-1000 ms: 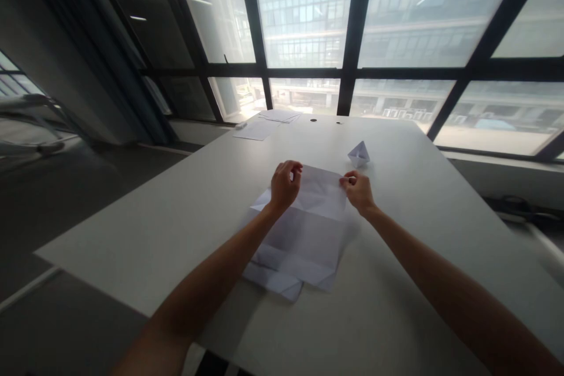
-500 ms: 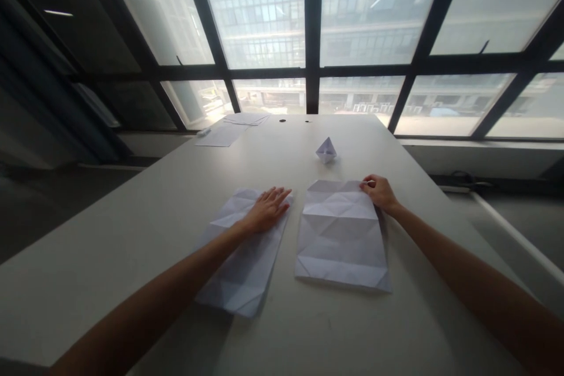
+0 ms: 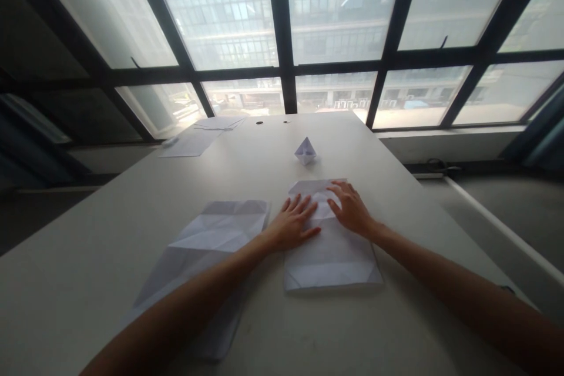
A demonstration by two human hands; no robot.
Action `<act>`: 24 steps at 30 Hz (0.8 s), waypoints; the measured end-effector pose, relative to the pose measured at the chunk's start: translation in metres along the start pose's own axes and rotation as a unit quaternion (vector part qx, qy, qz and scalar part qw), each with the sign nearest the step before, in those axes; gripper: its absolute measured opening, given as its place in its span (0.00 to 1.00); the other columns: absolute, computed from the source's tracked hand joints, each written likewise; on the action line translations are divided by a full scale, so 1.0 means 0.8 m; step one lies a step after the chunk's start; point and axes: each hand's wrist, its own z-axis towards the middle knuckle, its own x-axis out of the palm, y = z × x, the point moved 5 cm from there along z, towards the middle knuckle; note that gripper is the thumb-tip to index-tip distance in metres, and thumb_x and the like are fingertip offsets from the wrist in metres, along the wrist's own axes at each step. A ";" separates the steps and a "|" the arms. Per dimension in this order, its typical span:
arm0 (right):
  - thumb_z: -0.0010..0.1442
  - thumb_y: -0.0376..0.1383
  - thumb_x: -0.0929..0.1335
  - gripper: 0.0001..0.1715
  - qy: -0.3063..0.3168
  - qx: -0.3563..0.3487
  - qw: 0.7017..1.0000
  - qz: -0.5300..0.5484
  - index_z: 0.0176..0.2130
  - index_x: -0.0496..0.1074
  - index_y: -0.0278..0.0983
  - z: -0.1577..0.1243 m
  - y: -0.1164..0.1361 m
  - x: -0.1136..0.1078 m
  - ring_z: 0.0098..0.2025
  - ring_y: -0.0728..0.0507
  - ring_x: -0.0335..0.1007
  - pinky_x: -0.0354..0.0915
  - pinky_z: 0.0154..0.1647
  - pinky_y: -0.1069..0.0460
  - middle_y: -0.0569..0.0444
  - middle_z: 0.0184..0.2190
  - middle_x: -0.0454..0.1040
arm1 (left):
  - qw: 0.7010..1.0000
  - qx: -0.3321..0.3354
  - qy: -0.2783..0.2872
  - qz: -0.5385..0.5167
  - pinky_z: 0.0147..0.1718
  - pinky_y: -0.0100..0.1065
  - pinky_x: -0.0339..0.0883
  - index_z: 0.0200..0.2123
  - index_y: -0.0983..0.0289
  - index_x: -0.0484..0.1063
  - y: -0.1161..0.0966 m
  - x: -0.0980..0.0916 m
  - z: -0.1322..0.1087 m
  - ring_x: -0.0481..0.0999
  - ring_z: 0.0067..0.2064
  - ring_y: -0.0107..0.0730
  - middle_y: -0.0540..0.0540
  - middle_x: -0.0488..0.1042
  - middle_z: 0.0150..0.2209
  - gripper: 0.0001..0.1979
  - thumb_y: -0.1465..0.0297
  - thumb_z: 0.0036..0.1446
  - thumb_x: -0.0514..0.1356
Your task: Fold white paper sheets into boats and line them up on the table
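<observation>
Two creased white paper sheets lie on the white table [image 3: 396, 329]. My left hand [image 3: 293, 224] and my right hand [image 3: 350, 208] both rest flat, fingers spread, on the upper part of the right sheet [image 3: 330, 252]. The left sheet [image 3: 207, 247] lies apart, partly under my left forearm. A small folded paper boat [image 3: 305, 151] stands beyond the right sheet, toward the window.
More flat sheets [image 3: 198, 138] lie at the table's far left corner. Two dark round holes [image 3: 259, 123] sit near the far edge. Large windows with dark frames [image 3: 282, 70] run behind the table. A cable [image 3: 436, 164] lies on the sill at right.
My left hand left the left sheet and moved onto the right sheet. My right hand released the sheet's far corner and flattened on it. The view swung rightward.
</observation>
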 end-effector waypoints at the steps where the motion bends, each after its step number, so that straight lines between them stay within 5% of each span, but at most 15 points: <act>1: 0.66 0.38 0.62 0.25 0.038 -0.023 0.999 -0.005 0.60 0.67 0.33 -0.006 0.010 0.008 0.65 0.37 0.57 0.55 0.65 0.42 0.41 0.64 0.63 | 1.000 0.002 0.006 0.005 0.67 0.55 0.40 0.71 0.56 0.49 0.002 0.004 -0.001 0.42 0.72 0.54 0.59 0.47 0.72 0.38 0.44 0.64 0.47; 7: 0.69 0.46 0.58 0.35 0.176 -0.038 0.983 -0.042 0.69 0.54 0.34 -0.025 0.020 0.042 0.72 0.36 0.42 0.40 0.70 0.37 0.41 0.70 0.52 | 0.999 0.010 0.031 0.013 0.67 0.55 0.35 0.72 0.56 0.41 0.006 0.005 -0.003 0.38 0.73 0.51 0.59 0.42 0.73 0.39 0.45 0.65 0.45; 24: 0.69 0.44 0.58 0.32 0.145 0.094 0.980 -0.099 0.67 0.57 0.35 -0.013 -0.054 0.022 0.72 0.34 0.45 0.39 0.67 0.27 0.40 0.70 0.52 | 1.000 0.005 0.014 0.003 0.68 0.52 0.36 0.71 0.54 0.50 0.008 0.004 -0.001 0.42 0.73 0.48 0.57 0.44 0.72 0.36 0.44 0.65 0.45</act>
